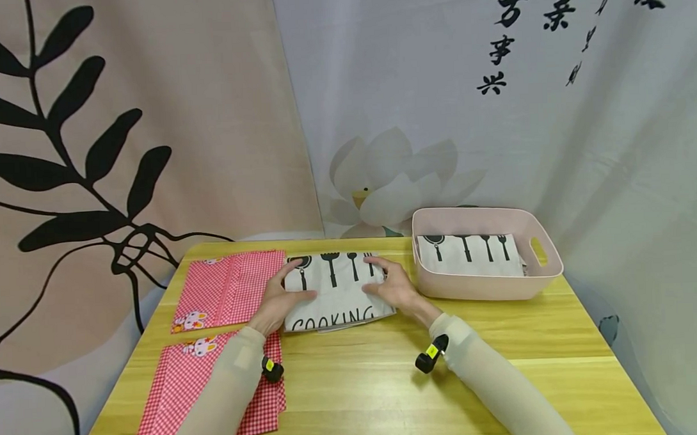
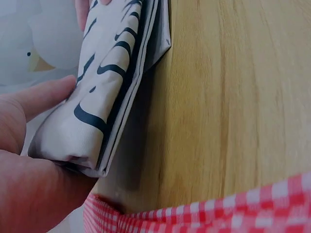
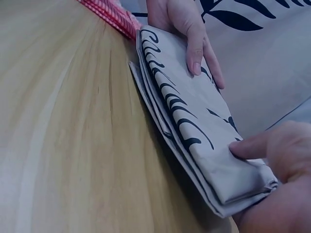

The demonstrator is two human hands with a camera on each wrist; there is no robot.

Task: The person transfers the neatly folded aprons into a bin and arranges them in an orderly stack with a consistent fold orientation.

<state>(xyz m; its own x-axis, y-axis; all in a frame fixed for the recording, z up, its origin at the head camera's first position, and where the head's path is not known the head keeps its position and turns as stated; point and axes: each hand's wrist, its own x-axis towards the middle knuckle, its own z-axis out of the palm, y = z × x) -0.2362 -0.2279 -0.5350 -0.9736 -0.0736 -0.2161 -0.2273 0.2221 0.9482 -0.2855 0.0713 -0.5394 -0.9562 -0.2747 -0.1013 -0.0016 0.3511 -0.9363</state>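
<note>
A folded white cloth (image 1: pixel 334 295) lies across the middle of the table, printed with black kitchen utensils and the word COOKING. My left hand (image 1: pixel 275 303) grips its left end, thumb on top and other fingers partly under the edge in the left wrist view. At the opposite end my right hand (image 1: pixel 398 289) holds it the same way, thumb pressing the top face (image 3: pixel 228 167). Several layers show along the near edge, which looks slightly raised off the wood in both wrist views. The fingertips beneath the cloth are hidden.
A pink plastic basket (image 1: pixel 483 288) stands at the back right with a similar folded utensil-print cloth (image 1: pixel 471 255) inside. Red checkered folded cloths lie on the left, one at the back (image 1: pixel 230 289) and one nearer (image 1: pixel 181 383), partly under my left sleeve. Printed curtains hang behind the table (image 1: pixel 355 396).
</note>
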